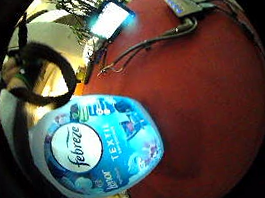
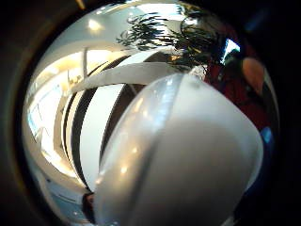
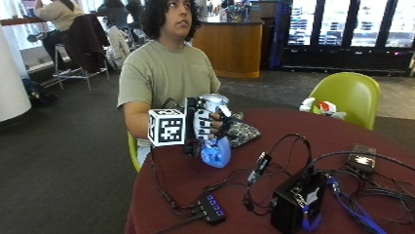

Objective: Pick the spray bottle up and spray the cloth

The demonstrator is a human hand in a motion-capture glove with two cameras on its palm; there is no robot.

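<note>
Right hand point(image 3: 209, 123) grips spray bottle point(image 3: 215, 148) above table point(image 3: 363, 141) edge, beside cloth point(image 3: 241, 130).

1. The right hand point(image 3: 206, 123) is covering the middle of the spray bottle point(image 3: 215, 146).
2. The bottle is hiding part of the cloth point(image 3: 240, 130) lying just behind the grip.

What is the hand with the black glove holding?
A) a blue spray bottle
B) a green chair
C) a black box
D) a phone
A: the gloved right hand has its fingers wrapped round the spray bottle, lifted above the red table.
</note>
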